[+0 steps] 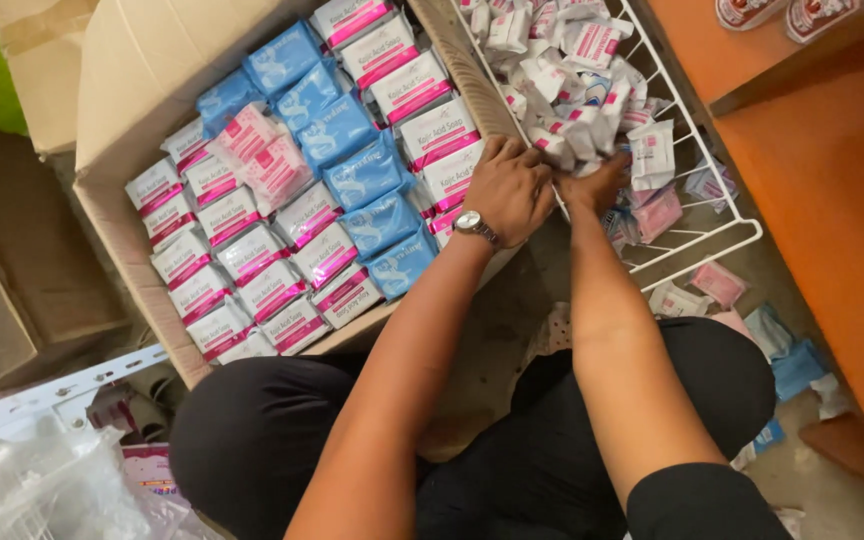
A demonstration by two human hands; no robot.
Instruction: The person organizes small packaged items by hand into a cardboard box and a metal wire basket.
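We see a cardboard box (142, 80) packed with pink-and-white soap boxes and blue packets (357, 175). Just right of the box lies a white wire basket (722, 235) heaped with small white sachets (577, 70). Beside the box's right wall, our left hand (509, 188) and right hand (592, 185) close together, gripping sachets.

Glossy plastic sachets (577, 60) are glinting in the white coated-wire basket (727, 232); matt brown corrugated cardboard is forming the box (142, 70), beside smooth orange wooden shelving (832, 170).
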